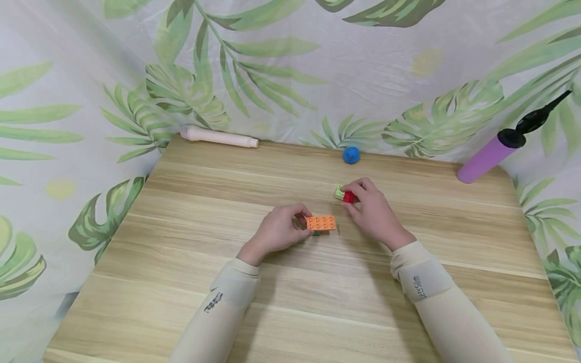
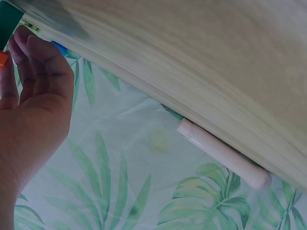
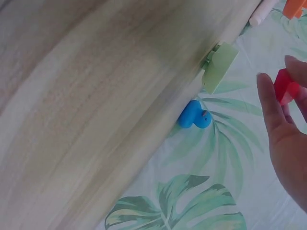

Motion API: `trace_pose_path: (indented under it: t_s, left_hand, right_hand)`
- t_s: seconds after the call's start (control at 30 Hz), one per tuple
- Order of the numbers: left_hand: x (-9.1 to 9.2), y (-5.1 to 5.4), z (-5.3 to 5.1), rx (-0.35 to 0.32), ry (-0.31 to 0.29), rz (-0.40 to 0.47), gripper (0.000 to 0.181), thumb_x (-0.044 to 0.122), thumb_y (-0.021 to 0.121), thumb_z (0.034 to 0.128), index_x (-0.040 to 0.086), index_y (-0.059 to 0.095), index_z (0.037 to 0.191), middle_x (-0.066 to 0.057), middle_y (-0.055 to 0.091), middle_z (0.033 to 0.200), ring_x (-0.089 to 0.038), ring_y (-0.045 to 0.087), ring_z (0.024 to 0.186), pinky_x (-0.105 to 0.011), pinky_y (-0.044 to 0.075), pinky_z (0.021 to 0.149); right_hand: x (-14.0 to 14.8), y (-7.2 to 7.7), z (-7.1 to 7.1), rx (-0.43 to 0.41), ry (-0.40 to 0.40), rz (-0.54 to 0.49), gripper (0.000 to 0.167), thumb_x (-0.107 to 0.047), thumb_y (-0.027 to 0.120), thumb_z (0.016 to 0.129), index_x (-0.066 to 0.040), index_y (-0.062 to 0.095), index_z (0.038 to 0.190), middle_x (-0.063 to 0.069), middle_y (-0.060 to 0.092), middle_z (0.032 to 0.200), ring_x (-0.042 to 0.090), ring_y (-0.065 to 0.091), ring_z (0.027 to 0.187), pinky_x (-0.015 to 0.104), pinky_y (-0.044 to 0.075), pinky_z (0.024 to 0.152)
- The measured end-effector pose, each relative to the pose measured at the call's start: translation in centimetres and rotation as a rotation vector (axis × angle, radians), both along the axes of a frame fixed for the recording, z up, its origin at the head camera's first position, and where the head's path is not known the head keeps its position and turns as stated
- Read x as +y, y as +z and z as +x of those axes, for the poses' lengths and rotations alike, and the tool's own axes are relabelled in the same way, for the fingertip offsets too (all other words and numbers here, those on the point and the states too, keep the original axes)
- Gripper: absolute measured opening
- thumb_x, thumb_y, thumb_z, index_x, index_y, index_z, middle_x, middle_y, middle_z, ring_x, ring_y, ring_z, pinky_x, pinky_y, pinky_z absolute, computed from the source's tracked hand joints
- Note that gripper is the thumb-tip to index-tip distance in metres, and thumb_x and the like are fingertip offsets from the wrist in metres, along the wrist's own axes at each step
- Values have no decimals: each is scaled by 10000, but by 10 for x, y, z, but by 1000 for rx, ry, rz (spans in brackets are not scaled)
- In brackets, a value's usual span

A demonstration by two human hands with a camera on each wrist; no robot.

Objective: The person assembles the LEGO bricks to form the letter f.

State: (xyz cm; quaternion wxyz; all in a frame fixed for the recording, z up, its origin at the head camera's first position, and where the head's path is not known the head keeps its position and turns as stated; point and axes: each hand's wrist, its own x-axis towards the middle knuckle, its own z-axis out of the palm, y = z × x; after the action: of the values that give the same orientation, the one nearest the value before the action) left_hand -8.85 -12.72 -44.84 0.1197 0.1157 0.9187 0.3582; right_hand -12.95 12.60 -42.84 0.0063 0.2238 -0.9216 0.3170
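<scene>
My left hand pinches an orange building brick by its left end, studs facing up. Under it shows part of a dark green brick, seen larger in the left wrist view. To the right, my right hand pinches a small red brick between thumb and fingers. A light green piece stands on the table just left of that hand's fingertips, and the right wrist view shows it apart from the red brick.
On the wooden table, a blue toy bird stands at the back edge. A pale pink microphone-shaped stick lies at the back left. A purple cylinder with a black top stands at the back right, before the leaf-patterned cloth.
</scene>
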Motion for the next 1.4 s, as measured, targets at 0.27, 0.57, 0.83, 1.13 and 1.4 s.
trace_pose_path:
  t_s: [0.27,0.57,0.83,1.13,1.4]
  left_hand:
    - [-1,-1,1,0,-1,3,271,235,862,891,188,735,1125,57,721,944,-80,652,778,-307,530,737]
    - [-1,-2,0,-1,0,0,268,239,860,893,189,736,1125,57,726,953,-87,656,797,-310,535,744]
    - [-1,-2,0,-3,2,0,275,232,863,889,188,738,1130,57,729,959,-89,656,793,-309,535,745]
    - [-1,-2,-1,-3,-13,8,281,236,858,893,186,731,1139,59,727,962,-91,647,766,-302,527,717]
    - [-1,-3,0,16,-23,20,273,228,854,894,180,732,1134,48,732,948,-94,653,770,-306,537,722]
  right_hand:
    - [-2,-3,1,39,34,-65,281,-107,814,924,-5,732,1172,107,684,1142,300,698,1024,490,591,921]
    - [-4,3,1,-73,-9,-249,330,-62,838,900,7,710,1196,130,734,1127,315,727,1018,509,596,944]
    - [-5,3,1,-111,-29,-278,350,-46,846,890,3,701,1205,139,736,1122,320,741,1019,513,594,963]
    - [-19,5,9,-270,60,-280,362,-37,848,885,-35,684,1207,100,707,1161,285,744,1084,466,584,1009]
    - [-29,1,17,-250,151,-161,370,-134,891,866,-97,737,1201,20,742,1120,226,737,1054,474,593,977]
